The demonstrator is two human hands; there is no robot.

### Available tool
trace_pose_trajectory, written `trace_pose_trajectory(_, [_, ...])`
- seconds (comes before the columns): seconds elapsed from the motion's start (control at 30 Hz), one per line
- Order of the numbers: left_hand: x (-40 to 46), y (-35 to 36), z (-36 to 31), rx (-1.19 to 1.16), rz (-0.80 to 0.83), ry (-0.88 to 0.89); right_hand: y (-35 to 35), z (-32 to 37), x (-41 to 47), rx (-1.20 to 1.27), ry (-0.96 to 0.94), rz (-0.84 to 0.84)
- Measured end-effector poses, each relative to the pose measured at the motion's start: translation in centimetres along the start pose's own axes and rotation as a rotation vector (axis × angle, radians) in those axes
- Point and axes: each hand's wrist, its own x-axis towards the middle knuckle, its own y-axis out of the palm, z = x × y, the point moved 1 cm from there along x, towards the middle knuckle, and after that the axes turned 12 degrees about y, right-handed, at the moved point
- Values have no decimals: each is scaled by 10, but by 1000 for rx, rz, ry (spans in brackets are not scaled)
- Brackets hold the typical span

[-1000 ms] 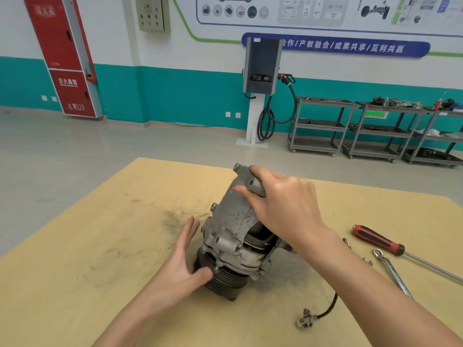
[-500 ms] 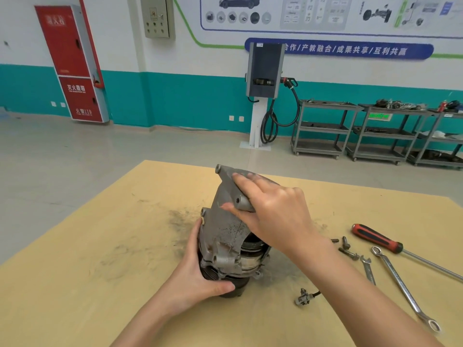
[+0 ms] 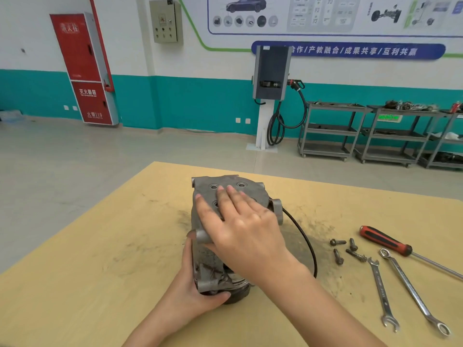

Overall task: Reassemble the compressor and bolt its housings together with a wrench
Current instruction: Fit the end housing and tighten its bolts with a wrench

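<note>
head view: the wooden surface [image 3: 105, 246] stretches under both hands, dusty and scuffed round the middle. on it the compressor [image 3: 220, 231] stands on end, pulley down, its flat grey end plate facing up. the right hand [image 3: 240, 226] lies across that end plate, fingers [image 3: 233, 194] straight and spread, pressing flat without curling round anything. below it the left hand [image 3: 195, 291] grips the lower housing, fingers wrapped behind the body and thumb hooked under its near edge by the pulley. a black cable [image 3: 304, 240] loops out from the compressor to the right of the right hand's fingers. further right of them lie a red-handled screwdriver [image 3: 385, 241], a long wrench [image 3: 413, 291] and a shorter wrench [image 3: 380, 294], side by side but apart. between the tools and the cable sit four loose bolts [image 3: 347, 250], small and dark, clustered near the screwdriver's handle.
</note>
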Motion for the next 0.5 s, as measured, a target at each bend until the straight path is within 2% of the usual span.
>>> trace_pose_trajectory(0.4, [-11, -12, -3, 47, 15, 6, -3, 7, -4, 109, 64, 48])
trace_pose_trajectory(0.5, [-12, -13, -6, 99, 55, 44, -11, -2, -13, 353, 13, 4])
